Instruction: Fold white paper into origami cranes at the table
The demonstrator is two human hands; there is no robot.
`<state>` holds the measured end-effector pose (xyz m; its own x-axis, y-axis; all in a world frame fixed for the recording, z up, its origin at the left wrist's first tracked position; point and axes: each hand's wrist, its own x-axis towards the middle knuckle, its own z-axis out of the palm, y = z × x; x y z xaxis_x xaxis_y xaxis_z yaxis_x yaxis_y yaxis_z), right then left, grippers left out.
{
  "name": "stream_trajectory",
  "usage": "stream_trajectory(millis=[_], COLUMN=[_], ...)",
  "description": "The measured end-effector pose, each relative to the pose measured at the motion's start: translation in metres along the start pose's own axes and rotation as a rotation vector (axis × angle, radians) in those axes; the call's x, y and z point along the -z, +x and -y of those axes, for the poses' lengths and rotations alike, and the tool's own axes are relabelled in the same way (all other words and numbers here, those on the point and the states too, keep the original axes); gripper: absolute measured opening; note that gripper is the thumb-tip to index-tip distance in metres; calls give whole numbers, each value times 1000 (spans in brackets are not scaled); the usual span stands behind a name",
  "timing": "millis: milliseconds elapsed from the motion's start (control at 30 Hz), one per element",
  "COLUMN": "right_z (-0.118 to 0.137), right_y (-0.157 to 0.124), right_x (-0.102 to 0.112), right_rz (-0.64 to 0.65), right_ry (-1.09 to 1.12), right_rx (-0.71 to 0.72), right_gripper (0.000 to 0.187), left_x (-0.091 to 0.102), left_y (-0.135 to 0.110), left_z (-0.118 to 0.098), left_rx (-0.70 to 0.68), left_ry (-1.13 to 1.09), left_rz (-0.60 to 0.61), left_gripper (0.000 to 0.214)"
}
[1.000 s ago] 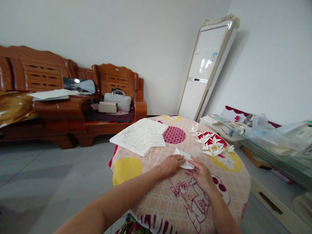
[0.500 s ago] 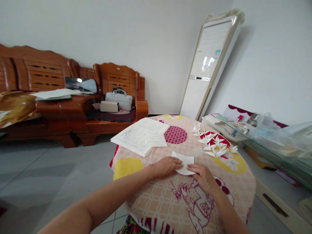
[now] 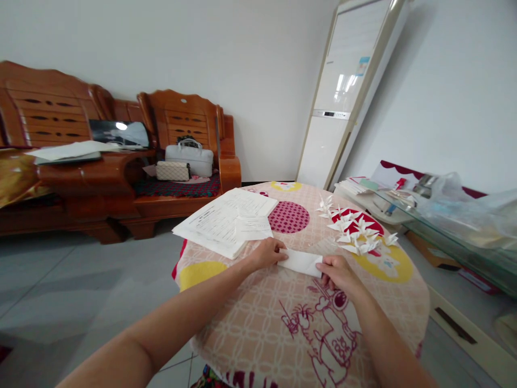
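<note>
A small white sheet of paper (image 3: 300, 262), folded into a narrow strip, is held between my two hands just above the round table. My left hand (image 3: 266, 255) pinches its left end with thumb and fingers. At the right end, my right hand (image 3: 337, 274) grips the paper, thumb on top and fingers beneath. Beyond my right hand, several white folded paper cranes (image 3: 359, 231) lie in a cluster. Left of the paper is a stack of printed sheets (image 3: 218, 221), with a smaller piece of printed paper (image 3: 254, 228) on top.
A patterned cloth (image 3: 250, 323) covers the round table. To the right stands a glass-topped stand (image 3: 444, 231) holding papers and a plastic bag. Behind are a wooden armchair (image 3: 189, 116) with bags on its seat and a tall white air conditioner (image 3: 323, 108).
The paper, a nearly square sheet under my fingers before, is now a narrow folded strip. My hands have moved apart to its two ends. The view has shifted slightly.
</note>
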<state>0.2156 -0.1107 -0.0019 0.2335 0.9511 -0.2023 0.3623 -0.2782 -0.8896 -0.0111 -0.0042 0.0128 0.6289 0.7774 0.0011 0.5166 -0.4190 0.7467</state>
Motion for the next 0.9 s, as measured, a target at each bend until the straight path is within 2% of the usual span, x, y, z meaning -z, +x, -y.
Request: stream_trajectory(millis=[133, 300, 433, 567, 700, 900], right_z=[2, 2, 2, 1, -2, -10], right_y=[7, 10, 9, 9, 11, 12], right_x=[-7, -13, -14, -13, -11, -10], right_rz=[-79, -178, -253, -347, -351, -300], right_ry=[-58, -109, -182, -452, -546, -416], right_rx=[-91, -115, -57, 94, 114, 35], right_gripper=[23, 21, 25, 26, 25, 31], left_x=[-5, -12, -20, -23, -20, -20], left_y=[9, 11, 10, 11, 10, 8], left_z=[-1, 1, 5, 4, 1, 3], left_rx=[129, 78, 57, 92, 95, 83], left_ry=[-59, 59, 123, 134, 125, 108], left_rz=[-29, -158, -222, -229, -206, -215], left_gripper=[23, 37, 46, 48, 46, 48])
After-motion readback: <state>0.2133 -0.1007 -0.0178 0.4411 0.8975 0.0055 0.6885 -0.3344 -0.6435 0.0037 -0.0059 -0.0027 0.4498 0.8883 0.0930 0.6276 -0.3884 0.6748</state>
